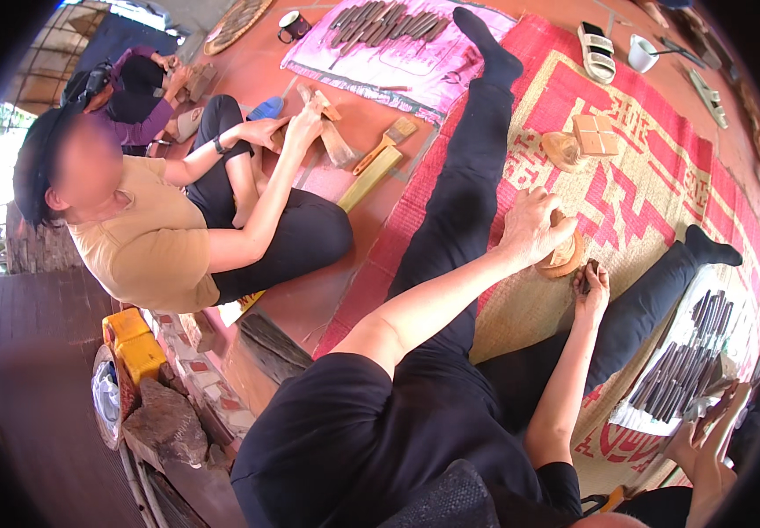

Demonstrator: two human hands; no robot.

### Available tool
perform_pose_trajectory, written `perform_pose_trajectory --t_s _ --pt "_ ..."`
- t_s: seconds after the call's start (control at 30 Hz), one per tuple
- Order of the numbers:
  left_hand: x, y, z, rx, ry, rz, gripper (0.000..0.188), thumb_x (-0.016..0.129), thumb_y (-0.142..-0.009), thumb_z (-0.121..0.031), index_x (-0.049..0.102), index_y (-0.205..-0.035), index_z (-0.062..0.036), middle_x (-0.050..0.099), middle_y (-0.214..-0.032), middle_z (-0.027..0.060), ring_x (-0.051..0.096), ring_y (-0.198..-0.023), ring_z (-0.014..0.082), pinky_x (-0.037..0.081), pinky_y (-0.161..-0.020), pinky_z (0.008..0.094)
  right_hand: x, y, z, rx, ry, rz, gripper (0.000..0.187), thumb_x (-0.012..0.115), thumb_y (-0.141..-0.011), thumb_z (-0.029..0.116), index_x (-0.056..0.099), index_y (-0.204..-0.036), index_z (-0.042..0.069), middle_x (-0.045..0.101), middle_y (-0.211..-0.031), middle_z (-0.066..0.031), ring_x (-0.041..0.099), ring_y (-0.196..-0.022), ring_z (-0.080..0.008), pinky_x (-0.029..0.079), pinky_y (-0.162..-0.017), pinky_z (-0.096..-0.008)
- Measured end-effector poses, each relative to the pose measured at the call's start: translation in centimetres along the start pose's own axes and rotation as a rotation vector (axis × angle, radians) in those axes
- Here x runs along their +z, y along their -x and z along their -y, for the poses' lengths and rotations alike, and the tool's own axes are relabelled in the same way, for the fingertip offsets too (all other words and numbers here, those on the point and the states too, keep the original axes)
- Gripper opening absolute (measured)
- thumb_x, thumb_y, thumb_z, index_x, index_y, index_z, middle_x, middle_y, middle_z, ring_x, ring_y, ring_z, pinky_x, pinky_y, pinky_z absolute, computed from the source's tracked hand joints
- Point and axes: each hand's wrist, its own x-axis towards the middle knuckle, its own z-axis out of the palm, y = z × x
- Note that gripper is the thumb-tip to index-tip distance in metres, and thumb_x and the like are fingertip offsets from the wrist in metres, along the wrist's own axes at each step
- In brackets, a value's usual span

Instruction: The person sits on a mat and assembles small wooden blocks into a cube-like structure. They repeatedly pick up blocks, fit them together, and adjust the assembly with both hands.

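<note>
My left hand (534,226) is closed, its fingers curled at the upper edge of a round, pale wooden piece (563,259) with a carved-looking surface. The piece rests on the mat between my outstretched legs. Close by on its right side, my right hand (592,290) is closed around a small dark tool (585,278). Fingers hide most of that tool, so its exact kind does not show. Just beyond my hands lie a rounded wooden piece (563,150) and a square wooden block (595,135) with lines across it.
A red-and-tan woven mat (521,299) lies under me. Many dark-handled tools (389,22) cover a pink cloth; more tools (683,356) lie at right. A co-worker in a tan shirt (147,216) handles wood on my left. Another person's hand (705,440) is at lower right. Sandals (596,53) and a white mug (642,55) stand ahead.
</note>
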Motion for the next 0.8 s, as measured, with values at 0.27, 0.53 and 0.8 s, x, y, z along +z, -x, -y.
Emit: perform_pose_trajectory --t_s 0.27,0.53,0.8 --pt "-0.3 -0.3 1.0 0.017 0.055 -0.018 0.02 0.068 -0.086 -0.025 0.07 -0.096 -0.0077 0.069 -0.093 0.0117 0.064 -0.089 0.0293 0.05 -0.08 0.0384 1.8 0.3 -0.5 -0.062 0.07 -0.118 0.021 0.059 -0.09 0.008 0.065 -0.11 0.005 0.065 -0.084 -0.0036 0.063 -0.071 -0.0164 0.055 -0.068 -0.0317" --pt "0.1 -0.3 1.0 0.073 0.088 0.015 0.02 0.063 -0.088 -0.023 0.06 -0.08 -0.0041 0.063 -0.081 0.0117 0.058 -0.082 0.0328 0.045 -0.077 0.0415 3.7 1.9 -0.7 -0.14 -0.164 -0.141 0.019 0.071 -0.085 0.002 0.054 -0.081 0.008 0.064 -0.079 -0.0048 0.063 -0.068 -0.0134 0.051 -0.061 -0.0252" --pt "1.0 1.0 -0.9 0.165 -0.067 0.021 0.018 0.064 -0.087 -0.022 0.061 -0.081 -0.0054 0.062 -0.083 0.0086 0.057 -0.083 0.0301 0.045 -0.077 0.0401 8.2 3.0 -1.0 -0.406 0.276 -0.224 0.014 0.068 -0.088 0.009 0.056 -0.082 0.005 0.067 -0.09 -0.0059 0.06 -0.082 -0.0114 0.047 -0.075 -0.0249"
